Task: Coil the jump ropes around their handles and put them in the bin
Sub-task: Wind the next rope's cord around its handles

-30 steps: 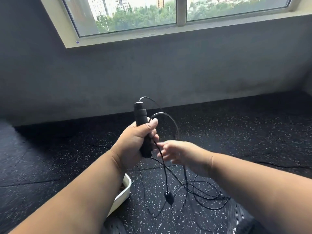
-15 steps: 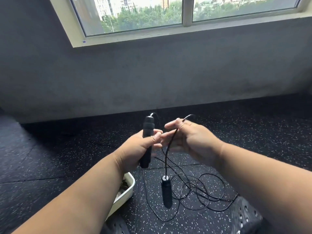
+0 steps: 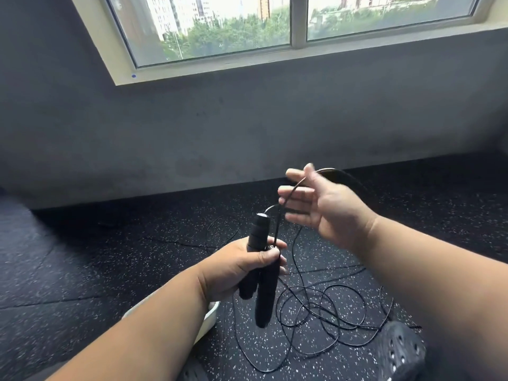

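Note:
My left hand (image 3: 242, 268) grips two black jump-rope handles side by side. One handle (image 3: 259, 229) sticks up above the fist, and the other handle (image 3: 265, 298) hangs down below it. The thin black rope (image 3: 330, 312) runs up from the handles and over my raised right hand (image 3: 321, 207), whose fingers are stretched out. The rest of the rope lies in loose loops on the floor below. A white bin (image 3: 209, 317) sits on the floor, mostly hidden under my left forearm.
The floor (image 3: 82, 257) is black speckled rubber matting. A grey wall (image 3: 247, 127) with a window (image 3: 220, 26) stands straight ahead. Black perforated shoes show at the bottom right (image 3: 398, 353) and the bottom middle (image 3: 192, 372).
The second handle, which was dangling from the rope, is now in my left hand beside the first. My right hand has lifted up and to the right with the rope over it.

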### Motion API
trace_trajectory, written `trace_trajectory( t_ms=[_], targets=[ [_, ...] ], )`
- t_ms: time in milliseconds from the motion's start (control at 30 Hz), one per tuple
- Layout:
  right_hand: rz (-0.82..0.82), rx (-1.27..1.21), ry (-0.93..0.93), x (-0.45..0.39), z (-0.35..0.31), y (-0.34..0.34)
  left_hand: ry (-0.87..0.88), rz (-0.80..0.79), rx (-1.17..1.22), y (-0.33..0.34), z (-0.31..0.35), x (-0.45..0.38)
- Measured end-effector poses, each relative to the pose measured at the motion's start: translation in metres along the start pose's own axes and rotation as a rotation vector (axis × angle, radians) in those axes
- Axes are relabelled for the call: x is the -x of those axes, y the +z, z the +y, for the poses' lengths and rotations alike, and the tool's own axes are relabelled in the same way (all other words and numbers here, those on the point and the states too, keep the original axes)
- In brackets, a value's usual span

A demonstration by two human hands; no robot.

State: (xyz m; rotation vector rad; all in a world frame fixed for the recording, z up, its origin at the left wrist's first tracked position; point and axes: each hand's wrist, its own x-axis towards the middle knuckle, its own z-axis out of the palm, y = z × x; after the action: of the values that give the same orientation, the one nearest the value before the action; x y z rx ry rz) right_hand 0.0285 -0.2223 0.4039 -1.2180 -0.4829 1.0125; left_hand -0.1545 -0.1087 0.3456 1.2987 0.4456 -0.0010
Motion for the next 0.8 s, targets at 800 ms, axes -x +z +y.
trace_trajectory(
  t_ms=[800],
  targets=[
    [-0.229, 0.246, -0.028, 0.020, 0.053, 0.004, 0.119, 0.142, 0.001, 0.001, 0.012, 0.002]
  ],
)
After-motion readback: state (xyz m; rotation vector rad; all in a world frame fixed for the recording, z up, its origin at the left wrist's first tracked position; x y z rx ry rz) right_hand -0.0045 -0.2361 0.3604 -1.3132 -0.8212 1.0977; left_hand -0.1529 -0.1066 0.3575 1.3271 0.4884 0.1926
